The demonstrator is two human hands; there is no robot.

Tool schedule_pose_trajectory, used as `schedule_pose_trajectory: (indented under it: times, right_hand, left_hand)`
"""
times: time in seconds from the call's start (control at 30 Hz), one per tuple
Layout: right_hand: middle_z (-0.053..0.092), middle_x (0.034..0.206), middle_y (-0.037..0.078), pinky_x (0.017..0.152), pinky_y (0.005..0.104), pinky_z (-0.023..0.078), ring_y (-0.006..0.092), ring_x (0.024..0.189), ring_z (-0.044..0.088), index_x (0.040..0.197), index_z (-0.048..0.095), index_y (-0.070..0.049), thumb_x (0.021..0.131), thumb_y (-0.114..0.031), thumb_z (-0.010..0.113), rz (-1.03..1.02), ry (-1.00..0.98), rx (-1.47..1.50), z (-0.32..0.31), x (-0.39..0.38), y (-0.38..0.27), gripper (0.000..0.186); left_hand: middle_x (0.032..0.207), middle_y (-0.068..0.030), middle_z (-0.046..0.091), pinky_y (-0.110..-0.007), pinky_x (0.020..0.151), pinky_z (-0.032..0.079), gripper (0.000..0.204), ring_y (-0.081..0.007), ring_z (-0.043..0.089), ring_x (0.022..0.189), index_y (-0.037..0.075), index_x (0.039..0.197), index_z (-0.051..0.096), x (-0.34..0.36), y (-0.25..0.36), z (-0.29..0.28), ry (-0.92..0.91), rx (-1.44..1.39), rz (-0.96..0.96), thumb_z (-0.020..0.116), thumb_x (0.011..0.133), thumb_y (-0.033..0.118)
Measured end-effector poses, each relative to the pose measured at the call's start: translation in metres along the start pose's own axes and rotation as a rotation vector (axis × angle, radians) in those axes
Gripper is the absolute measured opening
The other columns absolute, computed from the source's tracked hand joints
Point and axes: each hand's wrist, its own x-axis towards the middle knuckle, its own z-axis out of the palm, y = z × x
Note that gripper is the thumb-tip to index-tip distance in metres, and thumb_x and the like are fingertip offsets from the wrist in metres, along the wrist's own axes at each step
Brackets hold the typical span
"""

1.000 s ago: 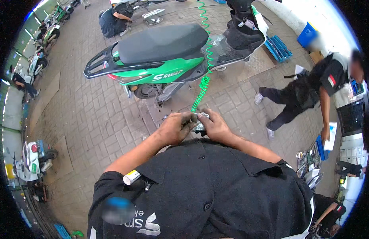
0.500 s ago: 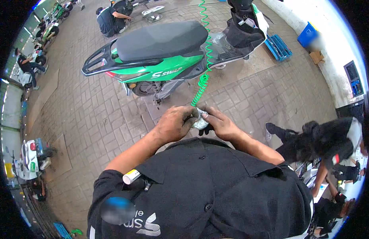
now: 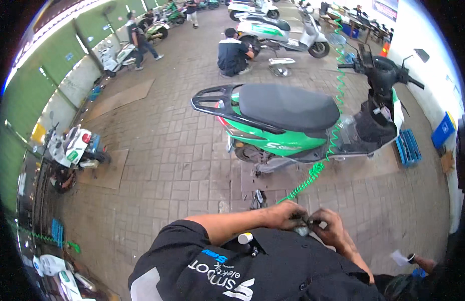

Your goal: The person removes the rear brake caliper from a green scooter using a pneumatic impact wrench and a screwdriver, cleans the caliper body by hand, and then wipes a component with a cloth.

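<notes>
Close to my chest, both hands hold a small crumpled, silvery plastic-looking packet (image 3: 302, 231). My left hand (image 3: 286, 215) pinches it from one side, fingertips darkened with grime. From the other side my right hand (image 3: 328, 227) grips it with bent fingers and thumb. What is inside the packet cannot be made out. A green coiled hose (image 3: 306, 185) runs down across the scooter and ends behind my left hand. In front of me stands a green and black scooter (image 3: 277, 135) with a long dark seat.
A dark object (image 3: 258, 199) lies on the paving near the scooter's rear. Blue tool trays (image 3: 409, 147) and a blue bin (image 3: 444, 130) are at right. A co-worker's hand (image 3: 424, 263) is low at right, beside white paper. Beyond the scooter another person (image 3: 234, 54) crouches.
My view has swung up and left, so the scooter and my hands appear farther right and lower. Both hands stay together on the packet. The co-worker at right has mostly left view.
</notes>
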Motion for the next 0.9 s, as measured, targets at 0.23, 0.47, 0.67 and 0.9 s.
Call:
schedule_pose_trajectory:
  times: [0.23,0.47,0.67,0.9]
  right_hand:
    - [0.064,0.087,0.012,0.073,0.0326,0.050,0.0231,0.080,0.063,0.097,0.064,-0.002,0.073,-0.007,0.070,0.183,-0.187,0.153,0.026,-0.017,0.055,0.026]
    - [0.064,0.105,0.005,0.089,0.0311,0.043,0.0128,0.098,0.056,0.112,0.059,0.001,0.082,-0.009,0.065,0.407,-0.413,0.484,0.031,-0.013,0.071,0.032]
    - [0.064,0.106,0.004,0.089,0.0312,0.043,0.0135,0.099,0.056,0.114,0.059,0.000,0.082,-0.010,0.066,0.504,-0.421,0.635,0.049,-0.016,0.114,0.034]
    - [0.062,0.108,0.005,0.089,0.0313,0.042,0.0128,0.097,0.053,0.114,0.058,0.000,0.084,-0.015,0.064,0.356,-0.543,0.580,0.043,-0.005,0.111,0.034]
  left_hand:
    - [0.084,-0.0119,0.065,-0.034,0.071,0.047,0.024,-0.0145,0.058,0.076,0.000,0.098,0.062,0.005,-0.006,0.008,-0.114,-0.203,-0.226,0.065,0.083,0.019]
    - [0.080,-0.0050,0.064,-0.031,0.070,0.045,0.022,-0.0103,0.054,0.075,0.001,0.093,0.062,0.004,-0.013,0.013,-0.181,-0.196,-0.303,0.065,0.083,0.020]
    - [0.072,-0.0034,0.061,-0.031,0.065,0.044,0.019,-0.0095,0.052,0.069,0.003,0.087,0.063,0.009,-0.005,0.013,-0.186,-0.197,-0.307,0.067,0.081,0.021]
    - [0.077,-0.0084,0.064,-0.033,0.066,0.046,0.024,-0.0146,0.057,0.071,0.003,0.089,0.065,0.013,-0.001,0.007,-0.269,-0.165,-0.358,0.066,0.079,0.024]
